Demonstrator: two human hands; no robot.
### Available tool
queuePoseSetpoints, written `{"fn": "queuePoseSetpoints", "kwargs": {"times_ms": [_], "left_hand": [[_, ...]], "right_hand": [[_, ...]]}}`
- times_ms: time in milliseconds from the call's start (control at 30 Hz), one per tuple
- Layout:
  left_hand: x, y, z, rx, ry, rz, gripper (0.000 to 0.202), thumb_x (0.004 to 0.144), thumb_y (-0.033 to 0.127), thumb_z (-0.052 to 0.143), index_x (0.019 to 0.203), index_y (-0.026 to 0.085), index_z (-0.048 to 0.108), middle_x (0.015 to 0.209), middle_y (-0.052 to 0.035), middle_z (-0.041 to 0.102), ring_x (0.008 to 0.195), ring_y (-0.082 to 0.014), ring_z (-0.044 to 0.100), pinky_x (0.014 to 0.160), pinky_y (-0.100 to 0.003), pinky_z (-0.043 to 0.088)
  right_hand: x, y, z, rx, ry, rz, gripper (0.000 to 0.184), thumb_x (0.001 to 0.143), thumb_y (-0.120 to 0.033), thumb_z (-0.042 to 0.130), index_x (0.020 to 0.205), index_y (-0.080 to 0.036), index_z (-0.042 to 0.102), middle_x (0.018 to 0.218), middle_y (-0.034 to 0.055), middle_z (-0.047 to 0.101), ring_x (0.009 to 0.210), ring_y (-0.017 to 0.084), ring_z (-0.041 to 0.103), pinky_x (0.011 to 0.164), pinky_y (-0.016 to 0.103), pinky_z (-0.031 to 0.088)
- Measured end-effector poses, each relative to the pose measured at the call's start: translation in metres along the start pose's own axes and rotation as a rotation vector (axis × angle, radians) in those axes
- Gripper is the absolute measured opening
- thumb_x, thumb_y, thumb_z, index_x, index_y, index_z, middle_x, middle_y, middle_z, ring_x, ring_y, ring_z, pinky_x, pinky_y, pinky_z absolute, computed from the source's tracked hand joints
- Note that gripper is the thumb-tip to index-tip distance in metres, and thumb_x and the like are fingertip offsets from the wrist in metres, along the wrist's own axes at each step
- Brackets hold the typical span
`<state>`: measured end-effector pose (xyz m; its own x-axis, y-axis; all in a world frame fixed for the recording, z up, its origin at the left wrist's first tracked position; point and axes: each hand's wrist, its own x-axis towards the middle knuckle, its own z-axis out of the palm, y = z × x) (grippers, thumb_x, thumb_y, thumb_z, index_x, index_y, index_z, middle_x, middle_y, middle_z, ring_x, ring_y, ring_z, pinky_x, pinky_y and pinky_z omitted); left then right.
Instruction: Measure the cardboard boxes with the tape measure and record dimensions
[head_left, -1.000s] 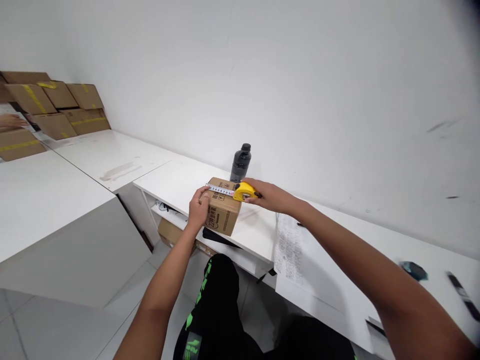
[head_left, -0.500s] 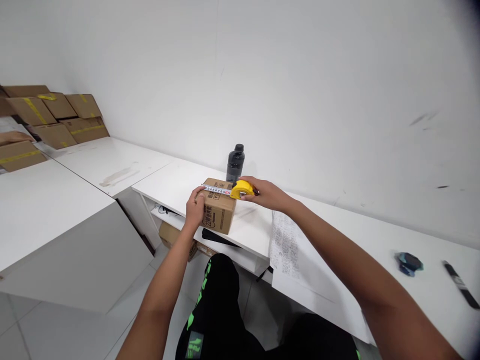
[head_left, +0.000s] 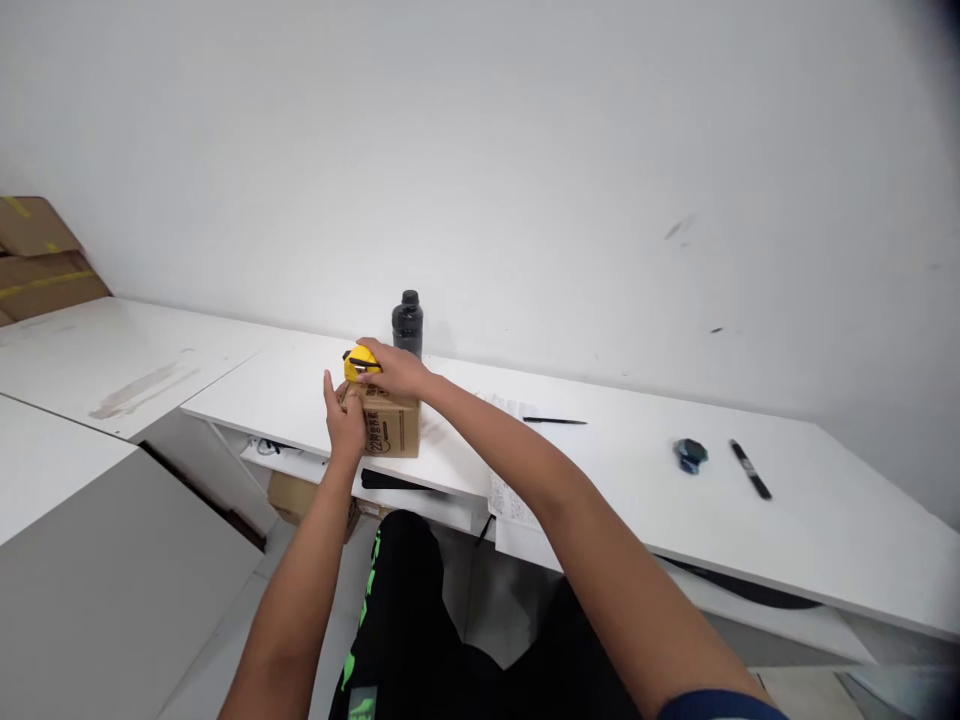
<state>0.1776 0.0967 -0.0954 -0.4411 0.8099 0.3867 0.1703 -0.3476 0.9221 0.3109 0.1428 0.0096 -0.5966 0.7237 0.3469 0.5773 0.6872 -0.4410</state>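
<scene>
Clasping a yellow tape measure (head_left: 363,364), the right hand (head_left: 399,370) is at the top left of a box (head_left: 401,432) on the surface (head_left: 630,480); the left hand (head_left: 346,425), fingers apart, touches its left side.

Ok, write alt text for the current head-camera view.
A right hand holds a yellow tape measure at the top left of a Chinese-printed cardboard box, with the left hand at its left side. A dark bottle stands behind it on a white table.
</scene>
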Motion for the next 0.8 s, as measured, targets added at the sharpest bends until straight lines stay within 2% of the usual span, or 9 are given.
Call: {"fn": "queuePoseSetpoints", "kwargs": {"times_ms": [133,233,300,400,467,533,567,667,800], "left_hand": [[0.010,0.000,0.019,0.020,0.060,-0.069,0.060,0.089,0.035,0.047,0.146,0.022,0.030,0.136,-0.0115,0.053,0.118,-0.0212,0.056,0.100,-0.033,0.043],[0.020,0.008,0.027,0.058,0.056,-0.053,0.052,0.091,0.036,0.047,0.140,0.021,0.037,0.134,-0.0125,0.054,0.121,-0.0239,0.054,0.103,-0.037,0.041],[0.014,0.018,0.035,0.140,0.128,0.047,0.056,0.090,0.039,0.050,0.140,0.017,0.035,0.142,-0.0162,0.044,0.133,-0.0288,0.041,0.111,-0.044,0.032],[-0.030,0.040,0.061,0.208,0.207,0.363,0.064,0.088,0.044,0.056,0.139,0.012,0.036,0.154,-0.0196,0.023,0.145,-0.0345,0.016,0.119,-0.050,0.012],[-0.077,0.055,0.091,0.076,-0.036,0.461,0.064,0.086,0.047,0.058,0.138,0.016,0.039,0.148,-0.0185,0.034,0.143,-0.0330,0.024,0.119,-0.047,0.015],[-0.119,0.068,0.129,-0.088,-0.464,0.305,0.064,0.088,0.045,0.056,0.143,0.024,0.033,0.148,-0.0136,0.038,0.141,-0.0286,0.031,0.117,-0.042,0.026],[-0.134,0.072,0.149,-0.153,-0.569,0.189,0.064,0.089,0.045,0.055,0.145,0.027,0.030,0.151,-0.0120,0.034,0.141,-0.0274,0.031,0.114,-0.041,0.031],[-0.139,0.072,0.206,-0.304,-0.584,-0.099,0.070,0.087,0.045,0.059,0.146,0.031,0.023,0.155,-0.0109,0.026,0.138,-0.0264,0.037,0.108,-0.038,0.040],[-0.091,0.040,0.260,-0.394,-0.595,-0.410,0.097,0.070,0.038,0.080,0.144,0.028,0.018,0.148,-0.0159,0.038,0.117,-0.0248,0.058,0.092,-0.037,0.051]], "right_hand": [[-0.033,0.014,-0.025,0.101,0.181,-0.030,0.059,0.089,-0.039,0.056,0.142,-0.027,0.035,0.143,0.0061,0.048,0.122,0.027,0.051,0.098,0.041,0.044],[-0.088,0.026,-0.042,0.223,0.344,0.061,0.064,0.086,-0.048,0.059,0.143,-0.029,0.034,0.139,0.0060,0.050,0.117,0.026,0.054,0.097,0.040,0.046],[-0.133,0.037,-0.048,0.340,0.422,0.189,0.071,0.082,-0.051,0.064,0.142,-0.029,0.035,0.133,0.0069,0.053,0.109,0.025,0.058,0.092,0.039,0.049],[-0.197,0.053,-0.044,0.547,0.495,0.296,0.069,0.076,-0.049,0.071,0.134,-0.028,0.041,0.130,0.0083,0.053,0.108,0.024,0.058,0.085,0.037,0.053],[-0.227,0.063,-0.039,0.663,0.529,0.378,0.065,0.077,-0.050,0.069,0.132,-0.027,0.041,0.126,0.0094,0.054,0.105,0.024,0.059,0.079,0.038,0.055],[-0.245,0.072,-0.038,0.710,0.559,0.424,0.064,0.080,-0.050,0.066,0.133,-0.028,0.039,0.126,0.0102,0.055,0.106,0.024,0.059,0.081,0.040,0.055],[-0.251,0.077,-0.041,0.717,0.549,0.424,0.064,0.082,-0.050,0.064,0.136,-0.028,0.037,0.128,0.0103,0.054,0.110,0.024,0.058,0.085,0.040,0.054],[-0.264,0.102,-0.059,0.735,0.383,0.360,0.071,0.086,-0.045,0.060,0.146,-0.033,0.025,0.140,0.0082,0.047,0.117,0.022,0.056,0.096,0.040,0.050],[-0.278,0.165,-0.080,0.490,0.178,0.388,0.068,0.087,-0.034,0.057,0.148,-0.033,0.027,0.146,0.0080,0.042,0.109,0.021,0.061,0.092,0.041,0.051]]}}
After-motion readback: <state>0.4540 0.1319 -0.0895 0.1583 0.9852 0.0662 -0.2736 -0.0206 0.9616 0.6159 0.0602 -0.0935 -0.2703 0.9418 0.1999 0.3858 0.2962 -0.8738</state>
